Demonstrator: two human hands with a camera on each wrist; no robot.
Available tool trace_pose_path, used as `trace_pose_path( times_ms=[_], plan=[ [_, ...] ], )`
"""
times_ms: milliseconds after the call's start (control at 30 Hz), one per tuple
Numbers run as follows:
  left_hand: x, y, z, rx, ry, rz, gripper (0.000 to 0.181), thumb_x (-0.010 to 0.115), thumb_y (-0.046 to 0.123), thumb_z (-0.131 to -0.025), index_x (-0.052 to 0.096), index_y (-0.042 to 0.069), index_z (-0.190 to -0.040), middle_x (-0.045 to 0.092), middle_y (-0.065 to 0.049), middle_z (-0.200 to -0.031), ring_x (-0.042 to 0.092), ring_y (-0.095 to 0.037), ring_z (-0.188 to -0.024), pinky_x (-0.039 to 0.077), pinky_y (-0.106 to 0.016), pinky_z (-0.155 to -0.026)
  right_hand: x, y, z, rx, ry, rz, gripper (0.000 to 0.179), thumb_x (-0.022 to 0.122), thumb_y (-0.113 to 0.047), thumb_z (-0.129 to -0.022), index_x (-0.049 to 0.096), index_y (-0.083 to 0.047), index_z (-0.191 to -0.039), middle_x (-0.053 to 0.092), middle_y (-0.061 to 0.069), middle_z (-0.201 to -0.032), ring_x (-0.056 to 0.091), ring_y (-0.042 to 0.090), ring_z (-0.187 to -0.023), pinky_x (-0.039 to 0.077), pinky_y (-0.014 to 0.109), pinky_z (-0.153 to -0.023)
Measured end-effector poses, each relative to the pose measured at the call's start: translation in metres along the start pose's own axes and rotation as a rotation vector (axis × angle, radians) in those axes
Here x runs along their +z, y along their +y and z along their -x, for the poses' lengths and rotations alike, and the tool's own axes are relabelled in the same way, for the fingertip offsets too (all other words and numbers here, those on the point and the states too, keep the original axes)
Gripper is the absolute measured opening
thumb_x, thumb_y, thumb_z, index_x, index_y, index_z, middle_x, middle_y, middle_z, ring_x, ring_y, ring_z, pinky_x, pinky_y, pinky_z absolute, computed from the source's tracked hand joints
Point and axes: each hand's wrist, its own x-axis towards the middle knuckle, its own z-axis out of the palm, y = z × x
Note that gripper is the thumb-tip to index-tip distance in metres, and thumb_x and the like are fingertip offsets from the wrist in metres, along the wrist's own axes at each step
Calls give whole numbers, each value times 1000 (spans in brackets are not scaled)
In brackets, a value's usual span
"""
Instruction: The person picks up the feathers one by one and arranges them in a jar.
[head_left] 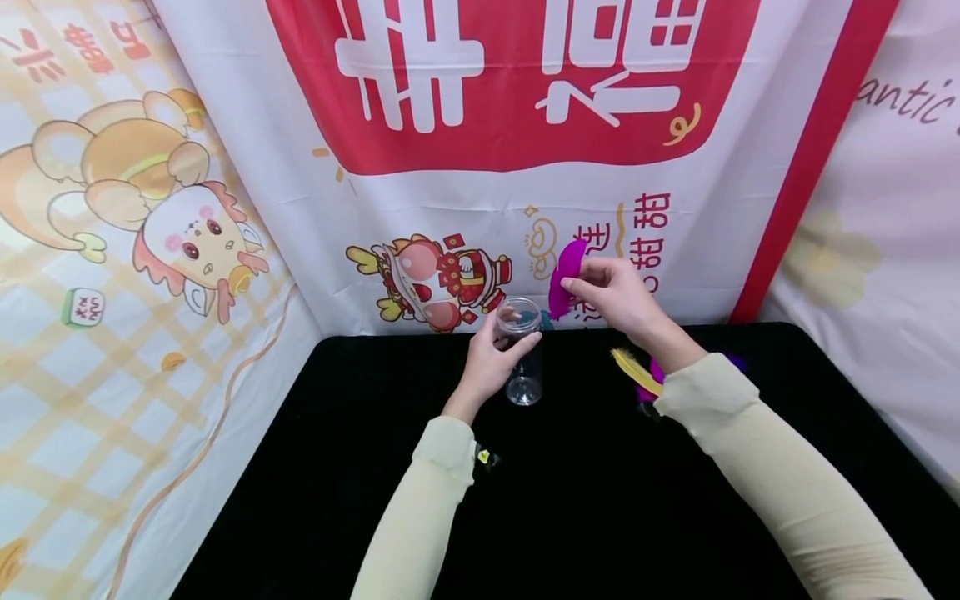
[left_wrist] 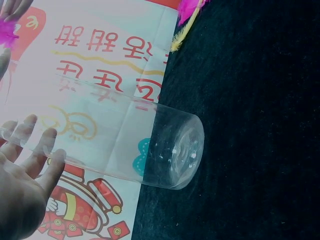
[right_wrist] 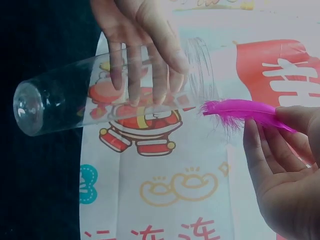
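"Starting at the left: doing what there?"

"Clamping a clear jar (head_left: 529, 371) near its neck with the left hand (head_left: 489, 358), thumb on one side and fingers on the other. Holding it uncapped, mouth up, over or on the black worktop (head_left: 322, 467); cannot tell which. No feather to be seen inside."

"And next along?"

"Just right of the rim and outside it, a magenta feather (head_left: 567, 279). Pointing quill end first toward the opening, by the right wrist view. Cannot tell whether touching the rim."

"Held how?"

"Pinched in the right hand (head_left: 617, 296), between thumb and fingertips, well back from the downy end."

"Farther right?"

"Lying near the right cuff (head_left: 708, 392), a yellow feather (head_left: 636, 369); right beside it, more magenta pieces (head_left: 645, 395), partly hidden. Past the cuff, a bit of blue-purple (head_left: 737, 362), too covered to name."

"Which step, then?"

"Lining up feather and jar for putting in, judging by the positions. Not yet inside."

"And the next move?"

"Probably calls for steadying the jar on the left, bringing the quill over the mouth, lowering, then parting thumb and fingertips. Could snag at the rim, with down so loose."
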Motion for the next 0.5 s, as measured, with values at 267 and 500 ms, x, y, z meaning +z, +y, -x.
trace_pose_path(
  times_ms=[267,500],
  plan=[
    [-1,-2,-1,1,13,-11,64,77,39,-93,48,20,-146,64,-6,-135,59,-14,-126,48,-44,-107,7,-3,-3,-15,20,-11,26,72,-23,-98,73,1,-108,76,9,-98,67,15,-87,54,27,-75],
    [-2,-1,-1,4,7,-14,62,77,40,-93,49,20,-145,64,-5,-134,59,-13,-125,48,-42,-106,12,-6,-4,-25,69,-15,26,73,-26,-98,74,-1,-107,78,5,-96,69,15,-84,54,27,-69]
  ],
)
